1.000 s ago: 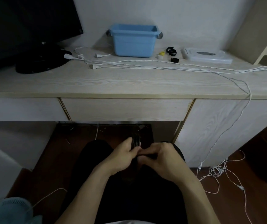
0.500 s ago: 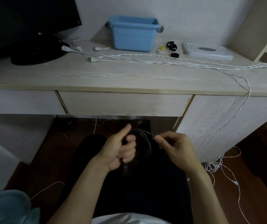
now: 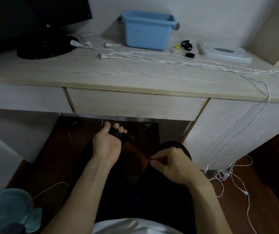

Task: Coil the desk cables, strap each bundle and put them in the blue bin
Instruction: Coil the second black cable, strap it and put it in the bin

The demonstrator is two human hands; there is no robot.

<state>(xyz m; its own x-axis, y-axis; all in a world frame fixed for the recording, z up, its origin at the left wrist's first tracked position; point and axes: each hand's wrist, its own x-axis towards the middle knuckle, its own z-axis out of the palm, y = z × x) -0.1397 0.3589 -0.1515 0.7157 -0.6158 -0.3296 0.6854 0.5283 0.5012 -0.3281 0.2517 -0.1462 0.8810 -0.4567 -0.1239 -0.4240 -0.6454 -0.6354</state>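
Since the earlier frame the two hands have drawn apart: the left hand [image 3: 107,144] has turned palm-up and risen toward the counter [image 3: 135,76] edge, and the right hand [image 3: 170,163] has dropped to the right knee. The left fingers [image 3: 118,126] curl round a black cable coil [image 3: 121,135], likely to keep the loops together. The right fingers are pinched narrow on what seems the cable's free run, probably feeding the next loop; that strand is too thin and dark against the black trousers to follow.

The blue bin [image 3: 148,29] stands at the back of the counter, its inside hidden from this angle. In front of it the white cables [image 3: 152,56] lie uncoiled, trailing over the right edge to a tangle on the floor [image 3: 226,173]. Black straps [image 3: 186,44] wait just right of the bin, handy for binding. How many loops the coil holds cannot be made out. The monitor [image 3: 34,14] is cut off at the frame's left.
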